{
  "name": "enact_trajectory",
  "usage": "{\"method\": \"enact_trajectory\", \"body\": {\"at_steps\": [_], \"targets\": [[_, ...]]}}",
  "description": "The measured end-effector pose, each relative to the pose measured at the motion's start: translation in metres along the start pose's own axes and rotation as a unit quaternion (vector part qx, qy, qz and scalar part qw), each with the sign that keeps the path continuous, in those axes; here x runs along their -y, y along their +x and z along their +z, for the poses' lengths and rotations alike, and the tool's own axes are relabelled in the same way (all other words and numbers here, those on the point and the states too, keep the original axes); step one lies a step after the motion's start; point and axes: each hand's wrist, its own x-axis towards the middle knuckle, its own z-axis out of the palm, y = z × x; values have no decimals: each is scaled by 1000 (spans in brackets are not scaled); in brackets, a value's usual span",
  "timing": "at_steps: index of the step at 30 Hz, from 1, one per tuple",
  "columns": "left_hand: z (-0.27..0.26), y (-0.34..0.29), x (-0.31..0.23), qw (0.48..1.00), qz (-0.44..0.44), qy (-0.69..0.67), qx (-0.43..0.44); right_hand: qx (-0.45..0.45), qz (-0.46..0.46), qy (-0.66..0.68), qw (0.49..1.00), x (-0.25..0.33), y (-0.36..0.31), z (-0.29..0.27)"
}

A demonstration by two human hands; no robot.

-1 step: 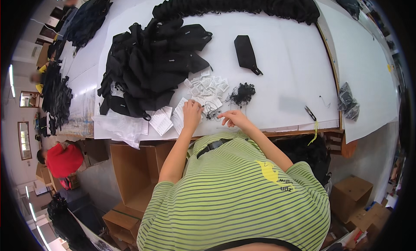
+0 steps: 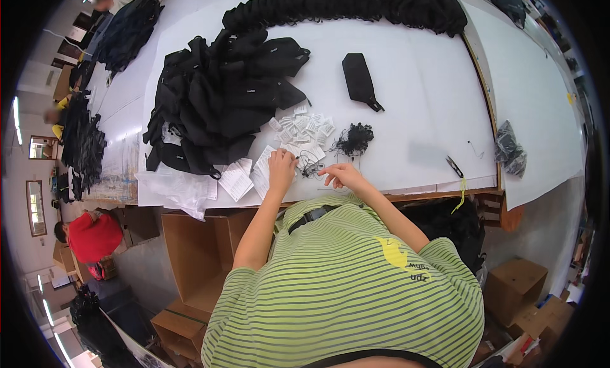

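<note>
My left hand [image 2: 282, 169] is closed over the white paper sheets, its fingertips pinched at a thin black string. To its right lies a small loose tangle of black strings [image 2: 310, 170]. My right hand [image 2: 343, 176] is on the other side of that tangle, fingers apart and the index finger stretched toward it. A denser bunch of black strings [image 2: 354, 139] sits just beyond the right hand. Small white printed tags [image 2: 304, 128] are heaped beyond the left hand. Printed sheets [image 2: 236, 179] lie beside my left wrist.
Black fabric pieces [image 2: 216, 95] form a large pile at the left. One flat black pouch [image 2: 359, 79] lies farther off, before a row of black items [image 2: 343, 4]. Snippers [image 2: 454, 166] rest near the right front edge; clear plastic bags [image 2: 181, 187] hang over the left front edge.
</note>
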Motion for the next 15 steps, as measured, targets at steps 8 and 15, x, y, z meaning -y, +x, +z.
{"method": "enact_trajectory", "body": {"at_steps": [8,15], "targets": [[3,3,7,999,-43,-13,-30,3,-10,-1,1000,1,4,0],[5,13,13,997,-47,-56,-23,5,-27,19,999,1,3,-1]]}}
